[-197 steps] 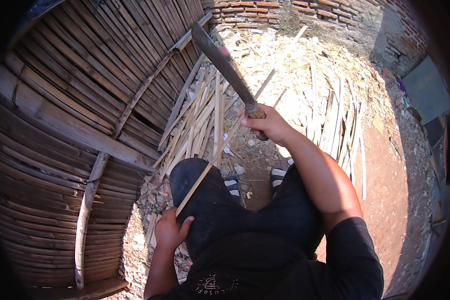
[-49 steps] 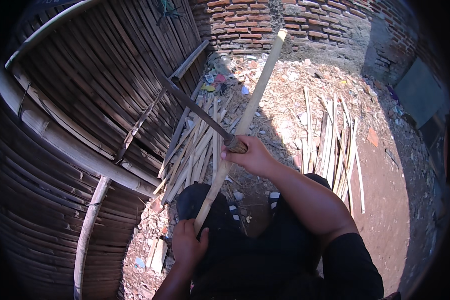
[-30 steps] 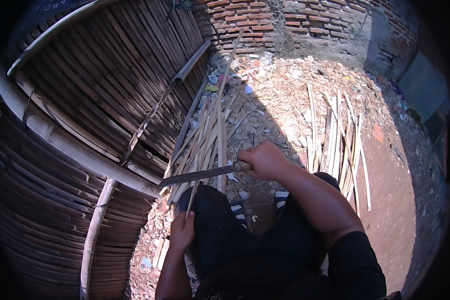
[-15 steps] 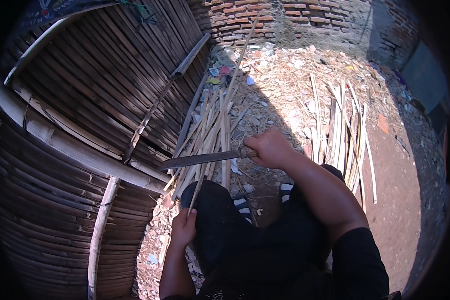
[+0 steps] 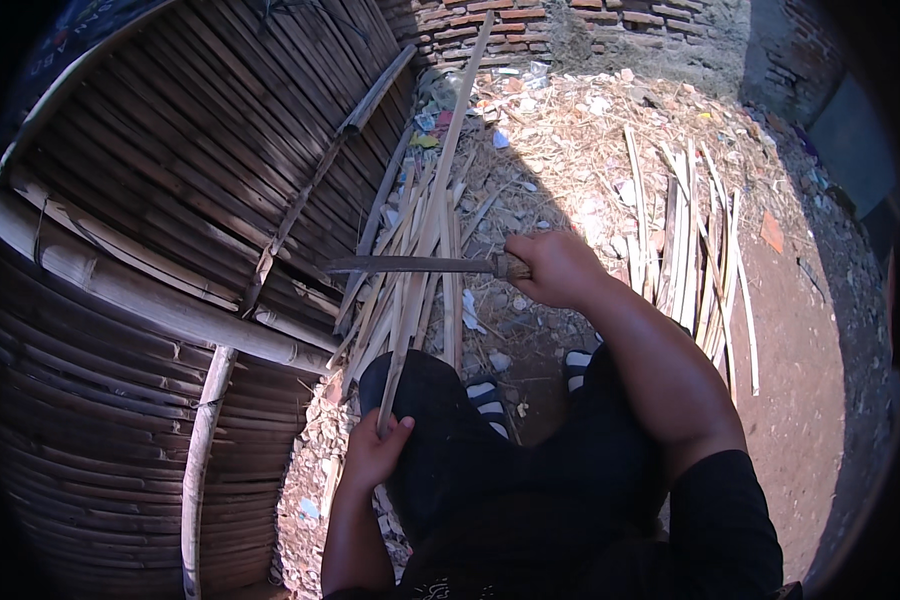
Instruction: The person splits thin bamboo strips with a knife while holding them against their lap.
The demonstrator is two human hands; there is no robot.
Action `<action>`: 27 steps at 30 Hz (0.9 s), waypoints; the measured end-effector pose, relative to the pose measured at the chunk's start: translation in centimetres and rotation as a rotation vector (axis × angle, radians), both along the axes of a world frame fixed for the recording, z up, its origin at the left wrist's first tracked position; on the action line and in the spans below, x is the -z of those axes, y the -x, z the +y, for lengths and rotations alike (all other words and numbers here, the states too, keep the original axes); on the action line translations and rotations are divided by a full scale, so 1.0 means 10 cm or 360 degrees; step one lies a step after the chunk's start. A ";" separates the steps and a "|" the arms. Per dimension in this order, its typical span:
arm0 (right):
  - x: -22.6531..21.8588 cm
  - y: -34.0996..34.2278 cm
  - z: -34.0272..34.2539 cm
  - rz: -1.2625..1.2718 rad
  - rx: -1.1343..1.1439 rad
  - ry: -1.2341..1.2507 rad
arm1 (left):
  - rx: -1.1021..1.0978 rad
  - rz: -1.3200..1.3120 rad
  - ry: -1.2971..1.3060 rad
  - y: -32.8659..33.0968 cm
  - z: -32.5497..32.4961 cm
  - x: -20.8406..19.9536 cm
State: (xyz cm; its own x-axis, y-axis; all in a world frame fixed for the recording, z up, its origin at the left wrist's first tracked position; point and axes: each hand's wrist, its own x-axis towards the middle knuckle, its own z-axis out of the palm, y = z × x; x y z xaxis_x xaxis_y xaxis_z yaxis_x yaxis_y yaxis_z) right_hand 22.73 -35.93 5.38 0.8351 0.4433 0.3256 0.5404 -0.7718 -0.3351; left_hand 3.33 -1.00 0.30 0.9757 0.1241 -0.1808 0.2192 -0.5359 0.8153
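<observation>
A machete (image 5: 420, 264) with a long dark blade is gripped by its handle in my right hand (image 5: 560, 270), its blade pointing left. Near my left knee, my left hand (image 5: 375, 452) is closed round the lower end of a long bamboo strip (image 5: 436, 215). The strip slants up and away toward the brick wall. The blade lies across the strip, though I cannot tell whether they touch. Beneath them a heap of split bamboo strips (image 5: 378, 325) rests on the ground.
On my left stands a bamboo slat wall (image 5: 170, 190) with thick poles. A second pile of bamboo strips (image 5: 692, 250) lies to the right on littered ground. At the far end is a brick wall (image 5: 630, 35). My striped-sandalled feet (image 5: 488, 405) are between the piles.
The machete has moved up and away along the strip, its blade now more level. The strip appears turned, showing a wider face, and my left thumb has shifted.
</observation>
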 end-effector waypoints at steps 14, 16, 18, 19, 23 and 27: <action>-0.03 -0.04 0.00 0.0129 0.0305 -0.0117 | 0.0013 0.0004 -0.0204 0.02 -0.08 -0.07; -0.01 -0.08 -0.09 0.0116 0.0318 -0.0101 | 0.0025 0.0010 -0.0231 0.00 -0.07 -0.08; 0.00 -0.03 -0.13 0.0034 0.0250 -0.0092 | 0.0031 0.0028 -0.0218 0.00 -0.08 -0.07; 0.00 -0.02 -0.11 0.0015 0.0147 -0.0031 | 0.0046 0.0003 -0.0219 0.00 -0.07 -0.08; -0.02 0.10 0.12 -0.0042 -0.0213 0.0220 | 0.0065 -0.0023 -0.0206 -0.01 -0.04 -0.04; 0.02 0.11 0.23 -0.0164 -0.0376 0.0262 | 0.0052 -0.0014 -0.0235 0.00 -0.05 -0.06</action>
